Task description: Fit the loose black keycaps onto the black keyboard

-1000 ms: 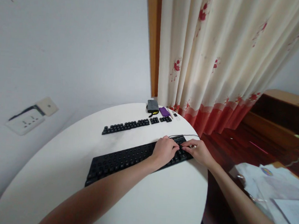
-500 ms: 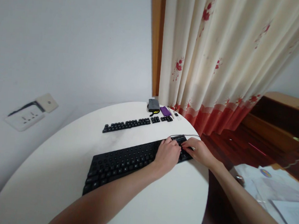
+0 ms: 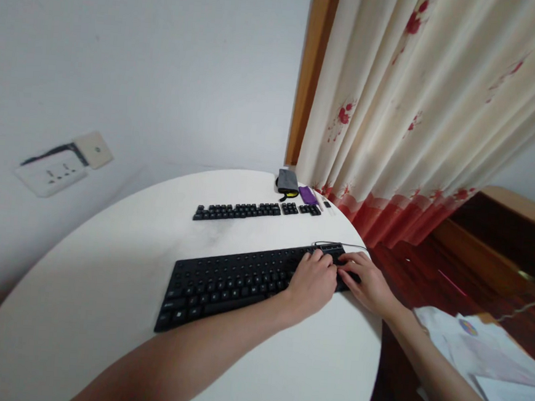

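Observation:
A black keyboard [image 3: 223, 286] lies at a slant across the round white table [image 3: 117, 287]. My left hand [image 3: 314, 278] rests on its right part, with fingers curled down and their tips hidden. Close beside it, my right hand [image 3: 365, 279] is over the keyboard's right end, its thumb and fingers drawn together towards the left fingertips. Whatever is between the fingers is too small to make out. Behind the keyboard, loose black keycaps [image 3: 239, 211] are lined up in rows, in one long group and two short ones.
At the table's back edge are a grey cloth bundle [image 3: 288, 182], a purple cloth [image 3: 307, 195] and a small dark item [image 3: 327, 204]. A thin cable [image 3: 338, 244] runs behind the keyboard. A floral curtain [image 3: 371, 110] hangs behind; papers [image 3: 492, 348] lie at the right.
The view has shifted, so the keyboard's lower left corner now shows. Both hands stay at the keyboard's right end, with slight finger movement.

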Available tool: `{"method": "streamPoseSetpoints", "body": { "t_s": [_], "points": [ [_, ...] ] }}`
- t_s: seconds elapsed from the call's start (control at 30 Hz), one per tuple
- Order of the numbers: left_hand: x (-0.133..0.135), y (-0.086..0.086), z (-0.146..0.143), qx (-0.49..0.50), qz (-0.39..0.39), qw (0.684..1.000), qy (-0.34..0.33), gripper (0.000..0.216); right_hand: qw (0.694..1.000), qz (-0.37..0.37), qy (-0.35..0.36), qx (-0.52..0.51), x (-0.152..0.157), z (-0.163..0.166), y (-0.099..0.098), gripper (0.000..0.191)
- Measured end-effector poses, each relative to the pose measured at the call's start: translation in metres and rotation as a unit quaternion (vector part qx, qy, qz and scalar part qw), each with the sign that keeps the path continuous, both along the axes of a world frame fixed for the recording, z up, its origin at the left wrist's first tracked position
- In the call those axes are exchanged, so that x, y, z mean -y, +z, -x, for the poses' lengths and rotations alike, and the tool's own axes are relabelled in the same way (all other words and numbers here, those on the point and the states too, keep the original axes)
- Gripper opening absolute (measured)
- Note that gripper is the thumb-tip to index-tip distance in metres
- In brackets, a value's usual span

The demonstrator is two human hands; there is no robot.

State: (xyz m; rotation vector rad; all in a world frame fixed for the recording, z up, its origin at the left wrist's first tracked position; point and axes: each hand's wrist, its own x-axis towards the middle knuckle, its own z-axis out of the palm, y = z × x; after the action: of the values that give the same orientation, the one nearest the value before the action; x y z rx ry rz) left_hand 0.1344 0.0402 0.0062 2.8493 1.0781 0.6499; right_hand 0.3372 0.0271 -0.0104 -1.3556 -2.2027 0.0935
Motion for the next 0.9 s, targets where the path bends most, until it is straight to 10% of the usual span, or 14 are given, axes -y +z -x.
{"method": "streamPoseSetpoints", "body": {
  "t_s": [0.9],
  "points": [
    [0.003,-0.001,0.004,0.012,0.033,0.999,0.025,0.017,0.978,-0.072,-0.129,-0.148,-0.011,0.009,-0.005,0.023]
  ]
}}
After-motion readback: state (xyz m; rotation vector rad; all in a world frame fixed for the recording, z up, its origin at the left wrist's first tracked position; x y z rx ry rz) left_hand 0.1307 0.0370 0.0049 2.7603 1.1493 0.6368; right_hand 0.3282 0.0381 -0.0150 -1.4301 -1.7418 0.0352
